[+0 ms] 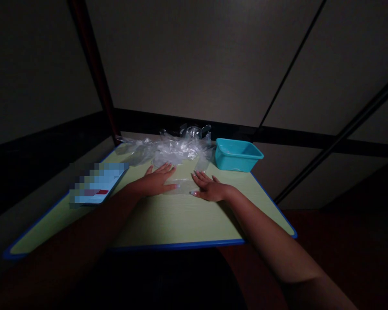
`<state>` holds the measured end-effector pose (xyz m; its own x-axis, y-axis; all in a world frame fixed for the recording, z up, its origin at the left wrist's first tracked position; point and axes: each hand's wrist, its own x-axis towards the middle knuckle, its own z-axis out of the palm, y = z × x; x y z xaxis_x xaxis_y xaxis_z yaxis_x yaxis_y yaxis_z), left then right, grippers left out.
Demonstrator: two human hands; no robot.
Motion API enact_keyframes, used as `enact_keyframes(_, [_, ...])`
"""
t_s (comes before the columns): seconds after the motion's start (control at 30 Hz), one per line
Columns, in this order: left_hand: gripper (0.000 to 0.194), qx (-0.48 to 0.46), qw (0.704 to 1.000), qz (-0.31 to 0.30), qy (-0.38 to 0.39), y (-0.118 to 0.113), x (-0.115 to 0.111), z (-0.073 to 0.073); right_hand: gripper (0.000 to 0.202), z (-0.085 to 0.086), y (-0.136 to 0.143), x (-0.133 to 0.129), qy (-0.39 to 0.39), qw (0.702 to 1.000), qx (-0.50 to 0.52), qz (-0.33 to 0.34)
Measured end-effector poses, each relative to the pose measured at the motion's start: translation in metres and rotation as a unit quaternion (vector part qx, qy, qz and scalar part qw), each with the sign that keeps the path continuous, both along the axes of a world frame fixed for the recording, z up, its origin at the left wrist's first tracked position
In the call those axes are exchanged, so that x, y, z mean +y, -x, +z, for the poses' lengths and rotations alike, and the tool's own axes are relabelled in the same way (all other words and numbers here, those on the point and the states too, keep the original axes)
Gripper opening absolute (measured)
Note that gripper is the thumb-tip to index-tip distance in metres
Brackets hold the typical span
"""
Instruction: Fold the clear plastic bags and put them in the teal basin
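Note:
A clear plastic bag point(181, 187) lies flat on the pale yellow-green table point(181, 224) between my hands. My left hand point(155, 181) rests on its left end, palm down with the fingers spread. On the right end lies my right hand point(210, 187), also flat, fingers apart and thumb pointing inward. Just beyond my fingertips spreads a loose heap of crumpled clear plastic bags point(177, 148). Parts of the flat bag are hidden under my hands.
A turquoise plastic basket point(236, 162) stands at the table's far right corner. Along the left edge lies a tablet-like device point(111, 176) with a lit screen, partly blurred out. A wall panel point(187, 64) rises behind the table, whose rim is blue.

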<state>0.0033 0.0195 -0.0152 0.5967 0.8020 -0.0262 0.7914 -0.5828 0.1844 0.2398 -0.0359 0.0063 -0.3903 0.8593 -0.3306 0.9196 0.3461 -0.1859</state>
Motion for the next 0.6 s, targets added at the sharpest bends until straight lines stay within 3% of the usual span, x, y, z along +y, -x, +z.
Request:
enact_keyframes(0.17, [0.054,-0.164,0.981,0.044,-0.095,0.002,0.010,0.005,0.086,-0.003,-0.007,0.000,-0.009,1.000,0.015,0.009])
enact_keyframes(0.3, [0.038,-0.289,0.945,0.050,-0.147,0.003,0.018,0.007,0.075,-0.009,-0.005,0.003,-0.096,0.993,0.059,-0.027])
enact_keyframes(0.47, [0.039,-0.353,0.920,0.087,-0.146,0.003,0.015,0.012,0.068,-0.016,0.007,0.002,-0.137,0.988,0.077,0.001])
enact_keyframes(0.6, [0.038,-0.342,0.928,0.073,-0.132,0.002,0.011,0.013,0.067,-0.020,0.012,0.000,-0.125,0.990,0.060,0.023])
